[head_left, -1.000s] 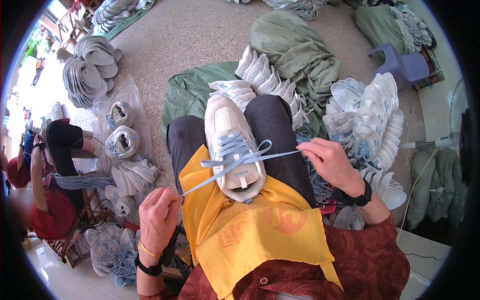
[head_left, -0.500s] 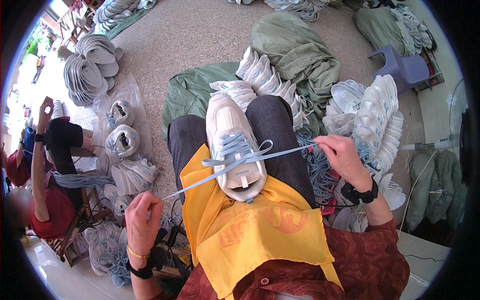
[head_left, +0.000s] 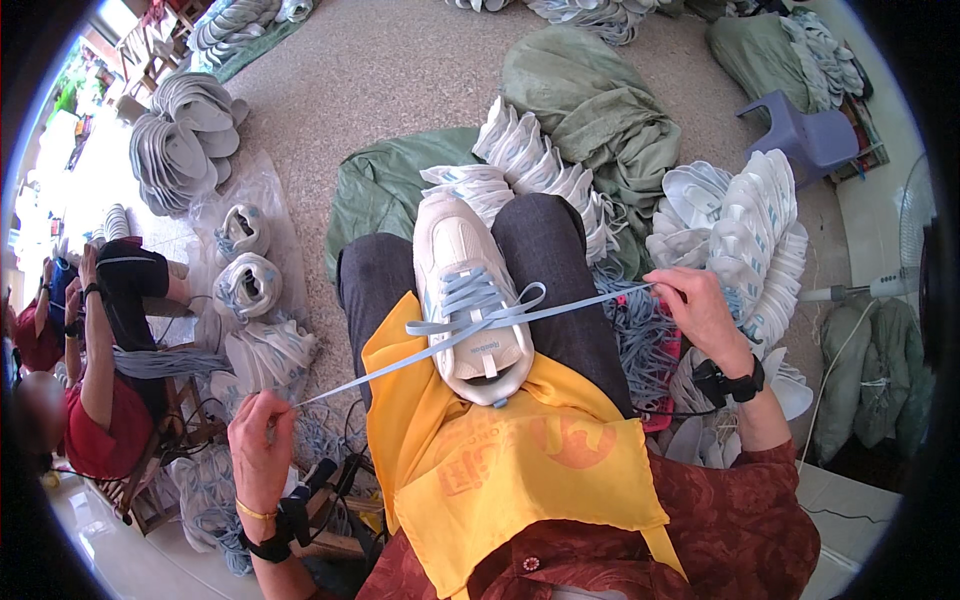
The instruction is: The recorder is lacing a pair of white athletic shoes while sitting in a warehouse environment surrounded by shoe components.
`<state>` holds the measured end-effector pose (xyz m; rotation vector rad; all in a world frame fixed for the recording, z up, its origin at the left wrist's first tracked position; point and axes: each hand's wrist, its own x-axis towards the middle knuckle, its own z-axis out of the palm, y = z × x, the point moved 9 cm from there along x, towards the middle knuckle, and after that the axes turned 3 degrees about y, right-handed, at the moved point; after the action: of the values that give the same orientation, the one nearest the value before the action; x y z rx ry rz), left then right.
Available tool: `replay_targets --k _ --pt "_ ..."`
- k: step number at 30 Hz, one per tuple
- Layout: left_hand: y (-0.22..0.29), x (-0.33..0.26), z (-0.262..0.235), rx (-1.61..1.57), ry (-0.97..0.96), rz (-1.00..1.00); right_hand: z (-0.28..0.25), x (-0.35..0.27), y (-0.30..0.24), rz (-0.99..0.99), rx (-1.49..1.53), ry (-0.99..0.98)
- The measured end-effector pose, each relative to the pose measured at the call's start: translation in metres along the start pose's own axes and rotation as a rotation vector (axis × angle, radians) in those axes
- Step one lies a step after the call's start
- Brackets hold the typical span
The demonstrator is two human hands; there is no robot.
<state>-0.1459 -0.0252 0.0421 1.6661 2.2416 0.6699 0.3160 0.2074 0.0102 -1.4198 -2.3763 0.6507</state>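
Off-white sneaker (head_left: 453,236) w/ pale-blue lace (head_left: 472,291) rests on the person's lap, btwn dark-trousered thighs (head_left: 377,287), toe pointing away, heel by a yellow apron (head_left: 520,455). L hand (head_left: 262,440) pinches one end of the lace & R hand (head_left: 700,312) the other, hands well apart, both strands stretched straight out to the sides from a crossing w/ loops on the shoe. Beyond the knees: stacked white shoe uppers (head_left: 525,147) & green cloth (head_left: 590,95).

The shoe (head_left: 452,232) looks dull with cloth laces (head_left: 468,291), a thin, soft-looking cloth apron (head_left: 520,450) lies under it, and a smooth plastic stool (head_left: 815,138) stands far to its right.
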Motion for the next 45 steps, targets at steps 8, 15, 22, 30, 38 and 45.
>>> replay_targets --k 8,15,22,30,38,45 --pt "-0.008 -0.001 -0.005 0.031 -0.039 -0.028 0.007 -0.001 0.019 0.117 0.123 -0.035" --pt "0.014 0.011 -0.013 0.122 -0.033 0.099 0.002 0.007 0.007 -0.009 -0.059 -0.073" --pt "0.078 0.076 -0.031 0.016 -0.138 0.224 0.021 0.059 -0.036 0.09 0.196 -0.475" --pt "0.06 0.079 0.04 -0.472 -0.316 -0.094 0.049 0.043 -0.067 0.291 0.856 -0.422" --pt "0.09 0.051 0.083 -0.897 -0.633 -0.308 0.092 0.028 -0.081 0.097 0.831 -0.444" --pt "0.118 0.122 0.039 -1.027 -0.349 -0.027 0.104 0.031 -0.08 0.222 1.009 -0.394"
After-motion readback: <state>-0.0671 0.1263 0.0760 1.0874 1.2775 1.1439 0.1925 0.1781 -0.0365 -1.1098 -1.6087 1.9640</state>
